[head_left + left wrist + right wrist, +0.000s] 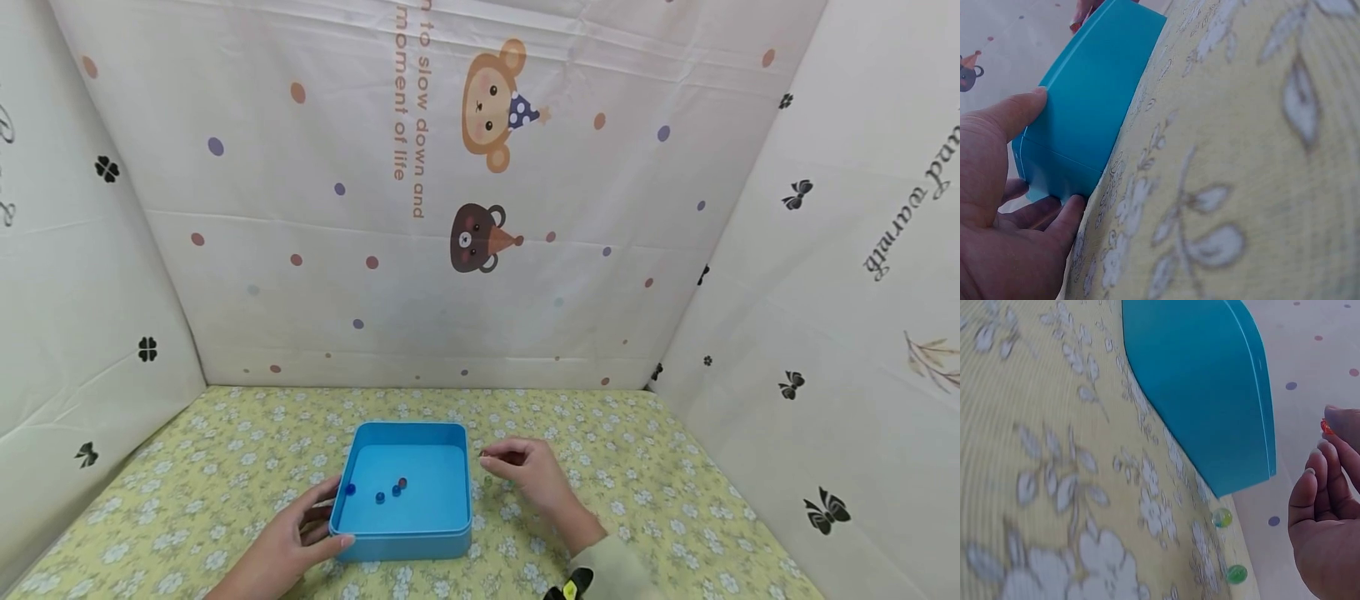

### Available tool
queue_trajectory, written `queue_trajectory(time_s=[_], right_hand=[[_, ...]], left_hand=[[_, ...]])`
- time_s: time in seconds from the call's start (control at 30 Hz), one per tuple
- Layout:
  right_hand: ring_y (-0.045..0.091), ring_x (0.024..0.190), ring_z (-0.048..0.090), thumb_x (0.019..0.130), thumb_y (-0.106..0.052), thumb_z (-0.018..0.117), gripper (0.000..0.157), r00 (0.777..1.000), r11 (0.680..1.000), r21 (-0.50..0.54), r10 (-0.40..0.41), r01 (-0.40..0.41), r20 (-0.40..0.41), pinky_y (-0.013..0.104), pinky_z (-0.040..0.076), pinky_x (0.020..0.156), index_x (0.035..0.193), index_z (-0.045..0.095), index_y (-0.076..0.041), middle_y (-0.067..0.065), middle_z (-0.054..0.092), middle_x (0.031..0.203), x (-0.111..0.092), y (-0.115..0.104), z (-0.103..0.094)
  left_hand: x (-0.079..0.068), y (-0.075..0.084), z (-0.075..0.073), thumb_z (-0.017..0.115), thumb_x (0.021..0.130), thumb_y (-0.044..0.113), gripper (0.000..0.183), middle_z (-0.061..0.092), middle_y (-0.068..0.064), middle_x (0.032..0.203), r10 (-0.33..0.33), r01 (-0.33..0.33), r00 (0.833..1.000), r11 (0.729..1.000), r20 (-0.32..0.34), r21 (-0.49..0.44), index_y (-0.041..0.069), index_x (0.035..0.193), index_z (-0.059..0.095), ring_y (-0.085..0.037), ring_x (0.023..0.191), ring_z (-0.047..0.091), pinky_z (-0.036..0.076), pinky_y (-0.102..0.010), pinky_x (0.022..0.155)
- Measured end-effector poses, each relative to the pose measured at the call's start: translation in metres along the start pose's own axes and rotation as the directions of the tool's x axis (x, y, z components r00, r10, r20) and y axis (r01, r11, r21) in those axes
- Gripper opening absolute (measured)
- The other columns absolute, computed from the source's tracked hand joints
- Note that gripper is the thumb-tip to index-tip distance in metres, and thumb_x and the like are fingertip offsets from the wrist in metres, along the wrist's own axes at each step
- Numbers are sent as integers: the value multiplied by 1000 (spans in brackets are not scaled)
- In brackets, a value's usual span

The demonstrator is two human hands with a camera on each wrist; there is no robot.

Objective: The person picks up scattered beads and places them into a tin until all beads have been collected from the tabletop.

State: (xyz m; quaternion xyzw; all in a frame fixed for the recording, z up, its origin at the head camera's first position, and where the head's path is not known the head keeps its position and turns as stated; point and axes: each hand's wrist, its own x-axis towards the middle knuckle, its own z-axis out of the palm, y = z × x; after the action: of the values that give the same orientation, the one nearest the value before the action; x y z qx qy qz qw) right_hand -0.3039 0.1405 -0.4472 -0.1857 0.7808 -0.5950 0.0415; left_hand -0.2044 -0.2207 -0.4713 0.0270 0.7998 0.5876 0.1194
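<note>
A square blue plastic box (401,546) stands on the cloth. My left hand (288,533) grips its near left corner, thumb at the front rim and fingers along the left side. Inside lie a few blue marbles (380,497) and one reddish marble (402,482). To the right of the box, my right hand (528,473) pinches an orange-red marble (1327,427) between thumb and index finger, above the cloth. On the cloth near this hand rest a yellow-green marble (1222,517) and a green marble (1237,574).
A yellow flowered cloth (255,467) covers the table. White printed sheets hang as a back wall (420,292) and as side walls on the left (82,292) and right (817,317).
</note>
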Motion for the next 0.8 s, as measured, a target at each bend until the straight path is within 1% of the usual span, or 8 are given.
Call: queue_trajectory(time_s=[0.13,0.27,0.4,0.57,0.63,0.8], right_hand=[[13,98,72,94,-26,78,38,1000,1000,17,-3,3,8,49,70,94,120,74,0,12,74,117,3,-1,7],[14,100,71,94,-25,78,39,1000,999,46,2,-3,17,51,68,96,121,73,2,14,73,120,5,-3,13],[16,103,70,94,-28,78,39,1000,999,46,6,-7,21,51,68,97,121,74,1,14,72,123,6,-7,17],[18,104,70,94,-31,77,40,1000,999,38,0,-1,28,51,68,98,120,74,-1,10,72,121,8,-13,22],[18,104,70,94,-31,78,40,1000,999,38,2,-3,30,48,69,97,120,74,-1,10,72,120,9,-14,23],[16,102,70,95,-30,77,37,999,999,34,-10,9,33,44,70,95,119,75,-2,11,73,120,12,-18,28]], left_hand=[[0,0,-1,75,95,35,93,33,-33,159,2,-2,1000,1000,8,-9,7,164,20,-53,136,48,63,-41,109],[0,-1,-1,75,95,35,93,32,-34,159,8,-7,1000,1000,14,-17,6,164,20,-53,136,48,63,-41,109],[-1,-1,-1,74,95,35,92,30,-34,160,14,-13,1000,1000,21,-23,6,164,19,-53,137,47,63,-41,109],[-1,-1,-1,74,96,35,92,29,-34,161,18,-18,999,1000,27,-26,6,164,19,-54,138,46,62,-41,110],[-1,-1,-1,74,96,35,92,28,-34,161,18,-17,999,1000,26,-26,6,164,19,-55,138,45,62,-42,110],[-2,-1,-1,74,95,37,94,27,-34,162,12,-11,1000,1000,23,-21,5,164,18,-55,139,45,63,-41,110]])
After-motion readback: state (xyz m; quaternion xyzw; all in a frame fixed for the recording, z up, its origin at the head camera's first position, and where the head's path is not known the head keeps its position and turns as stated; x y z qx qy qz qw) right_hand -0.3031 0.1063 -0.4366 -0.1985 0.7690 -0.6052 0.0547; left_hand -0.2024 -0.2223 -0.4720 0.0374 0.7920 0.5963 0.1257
